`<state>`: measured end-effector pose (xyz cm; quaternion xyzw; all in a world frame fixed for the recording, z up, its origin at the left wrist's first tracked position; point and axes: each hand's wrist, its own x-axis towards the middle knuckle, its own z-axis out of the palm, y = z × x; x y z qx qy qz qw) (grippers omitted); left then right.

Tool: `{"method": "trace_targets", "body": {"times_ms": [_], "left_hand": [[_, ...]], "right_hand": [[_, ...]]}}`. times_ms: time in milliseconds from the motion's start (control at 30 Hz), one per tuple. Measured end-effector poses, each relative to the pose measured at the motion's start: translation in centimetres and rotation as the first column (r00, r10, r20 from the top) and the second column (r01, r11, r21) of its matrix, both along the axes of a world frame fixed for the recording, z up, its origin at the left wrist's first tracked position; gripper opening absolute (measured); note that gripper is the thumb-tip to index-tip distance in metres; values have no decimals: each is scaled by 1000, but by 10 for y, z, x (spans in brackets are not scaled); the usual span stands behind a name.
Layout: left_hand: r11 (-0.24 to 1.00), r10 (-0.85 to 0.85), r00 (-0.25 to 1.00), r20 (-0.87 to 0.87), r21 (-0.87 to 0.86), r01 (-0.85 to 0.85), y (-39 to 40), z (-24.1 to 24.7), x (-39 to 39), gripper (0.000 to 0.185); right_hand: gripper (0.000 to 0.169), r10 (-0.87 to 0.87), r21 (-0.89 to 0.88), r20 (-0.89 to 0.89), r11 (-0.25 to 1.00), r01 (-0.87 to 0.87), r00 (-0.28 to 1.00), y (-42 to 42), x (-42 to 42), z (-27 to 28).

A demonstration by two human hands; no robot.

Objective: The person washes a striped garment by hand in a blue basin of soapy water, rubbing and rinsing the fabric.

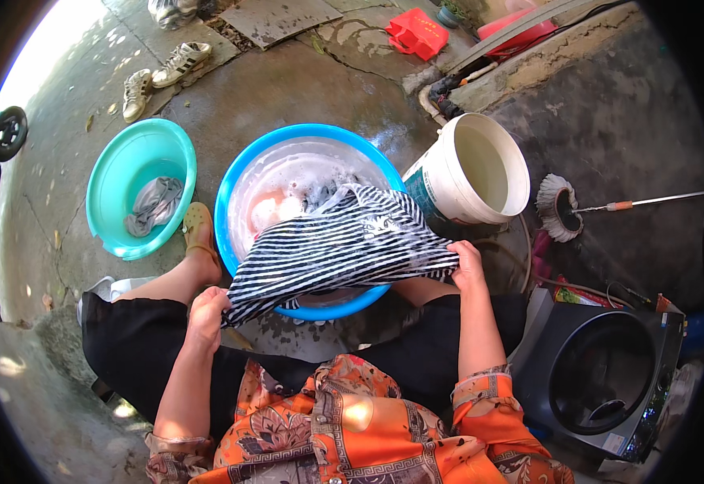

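A black-and-white striped shirt (334, 248) is stretched wide between my two hands, over a blue-rimmed plastic basin (303, 130). My left hand (208, 311) grips its lower left corner; my right hand (466, 264) grips the right corner. The shirt carries a pale printed patch on its right half. Soapy water (279, 193) with foam shows in the basin behind the cloth, along with some dark wet fabric. The shirt hides much of the basin's near part.
At left, a turquoise basin (104, 175) holds a grey cloth (155, 206). A white bucket (449, 181) of water stands right of the blue basin. Farther right are a mop (560, 207) and a dark front-loading washing machine (600, 372). Sneakers (179, 63) and a red bag (417, 33) lie beyond.
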<state>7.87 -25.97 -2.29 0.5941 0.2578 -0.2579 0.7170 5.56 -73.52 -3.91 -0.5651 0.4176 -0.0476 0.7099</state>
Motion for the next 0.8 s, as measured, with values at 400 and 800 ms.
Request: {"method": "trace_targets", "body": {"times_ms": [400,800], "left_hand": [[821,-107,898,-427,-548,-163,-24,15,17,33],[954,-14,997,-72,-300,-8,-17,26,15,25]], "right_hand": [[31,372,-63,-175,920,-387,912,9,10,18],[31,177,192,313,950,-245,933,9,19,43]]}}
